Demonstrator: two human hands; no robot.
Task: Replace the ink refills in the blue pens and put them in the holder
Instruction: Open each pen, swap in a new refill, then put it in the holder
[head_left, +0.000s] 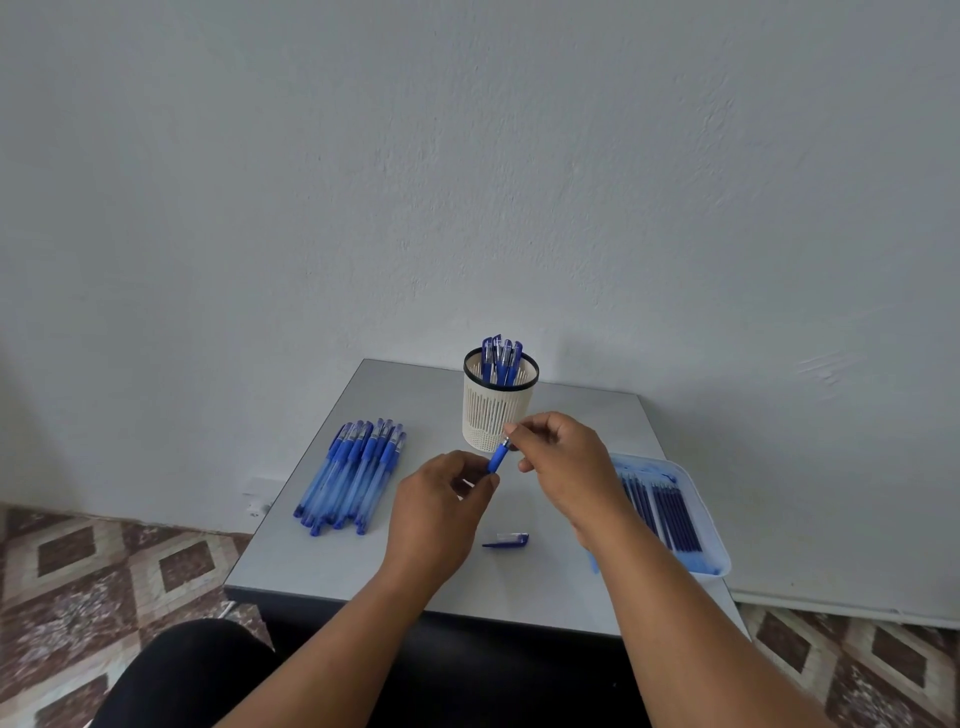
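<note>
- Left hand (441, 499) grips the barrel of an uncapped blue plastic pen (498, 457); right hand (561, 457) pinches its tip.
- Both hover above the smooth grey table's (322, 566) centre, just before a cream slotted cylindrical holder (493, 410).

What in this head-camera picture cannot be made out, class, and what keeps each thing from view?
- Pen, head view: its barrel is hidden inside the left hand; the tip is covered by the right hand fingers.
- Pens in the holder, head view: lower parts hidden by its wall.
- Refills in the tray, head view: near ones covered by the right forearm; too small to count.
- Pen pile: overlapping, count unclear.
</note>
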